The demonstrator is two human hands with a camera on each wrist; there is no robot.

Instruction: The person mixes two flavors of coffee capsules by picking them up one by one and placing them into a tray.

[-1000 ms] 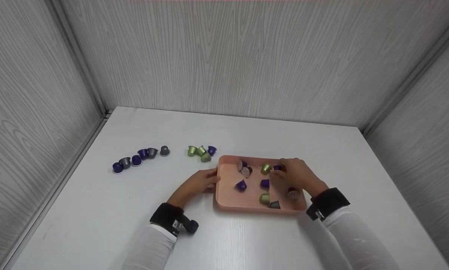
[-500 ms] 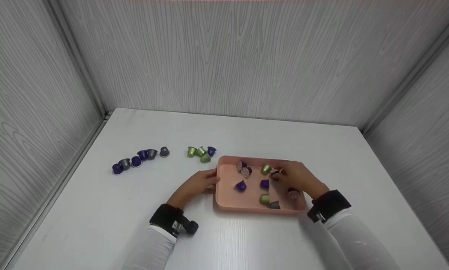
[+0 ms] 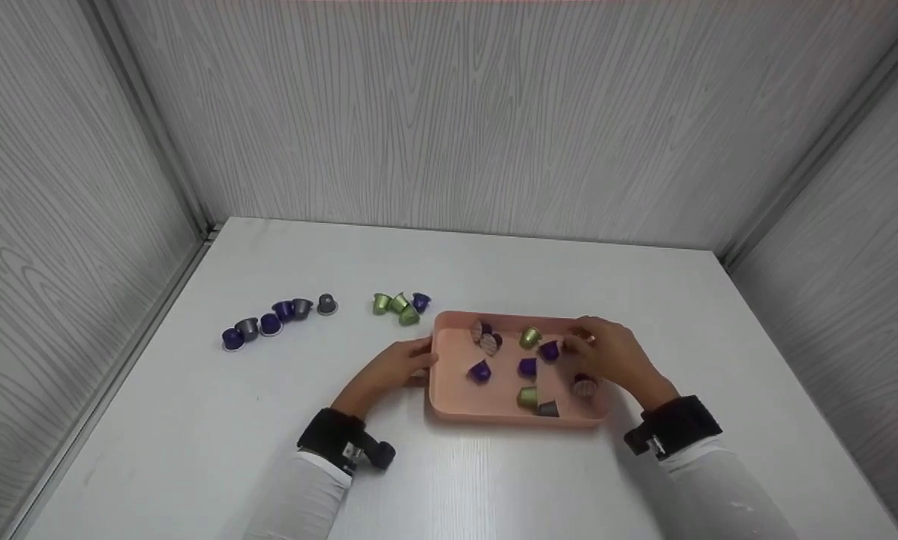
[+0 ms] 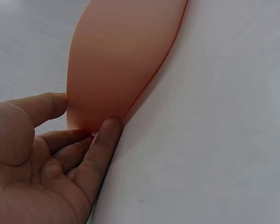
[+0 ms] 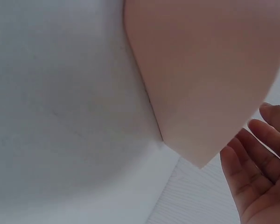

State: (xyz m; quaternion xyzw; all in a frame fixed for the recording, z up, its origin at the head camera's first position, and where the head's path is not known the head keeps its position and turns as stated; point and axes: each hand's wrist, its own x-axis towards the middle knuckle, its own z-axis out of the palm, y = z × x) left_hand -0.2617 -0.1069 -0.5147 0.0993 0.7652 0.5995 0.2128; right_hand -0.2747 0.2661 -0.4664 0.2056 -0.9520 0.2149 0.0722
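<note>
The pink tray (image 3: 494,418) stands on the white table with several coffee capsules in it. My left hand (image 3: 396,366) holds the tray's left end, its thumb at the rim and fingers against the outer wall in the left wrist view. Over the tray's right end is my right hand (image 3: 615,354), fingers loosely bent; no capsule shows in it in the right wrist view. A purple capsule (image 3: 550,350) lies just left of its fingertips, near a green capsule (image 3: 530,337). Beneath the hand, a dark capsule (image 3: 585,385) lies with its lid showing.
Several purple and grey capsules form a row at the left, ending in a grey capsule (image 3: 327,304). Behind the tray's left corner sits a cluster of green capsules (image 3: 399,302) with one purple capsule (image 3: 421,301). Wood-grain panels (image 3: 449,120) enclose the table's back and sides.
My right hand has handled the purple capsule near the tray's back right, let it go, and drawn off to the right. My left hand keeps its place on the tray.
</note>
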